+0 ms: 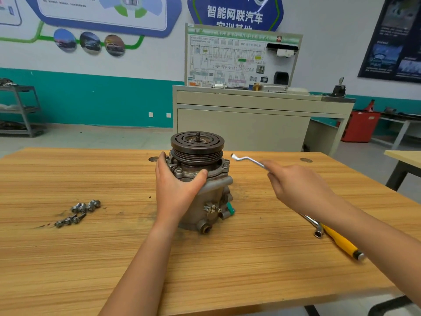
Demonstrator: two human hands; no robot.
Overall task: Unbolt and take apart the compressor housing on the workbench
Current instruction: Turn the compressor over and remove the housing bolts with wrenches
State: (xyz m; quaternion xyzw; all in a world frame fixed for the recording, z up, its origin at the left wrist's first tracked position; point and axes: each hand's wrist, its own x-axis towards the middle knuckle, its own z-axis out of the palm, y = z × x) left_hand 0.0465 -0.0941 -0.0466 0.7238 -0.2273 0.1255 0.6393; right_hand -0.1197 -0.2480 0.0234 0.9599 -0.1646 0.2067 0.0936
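Your left hand (175, 185) gripped the upright compressor (200, 179); your right hand (296, 185), just right of it, held a wrench (247, 159).

Grey compressor (205, 197), striped tan workbench (91, 258)

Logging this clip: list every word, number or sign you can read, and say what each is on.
"智能网联汽车": on the blue wall sign; its lower line is half hidden.
"HV": on the training board, above its wiring diagram; the green header and small print are too blurred to read.
The dark poster and the left wall panel: text blurred, unreadable.
The compressor and the wrench: no legible marking.
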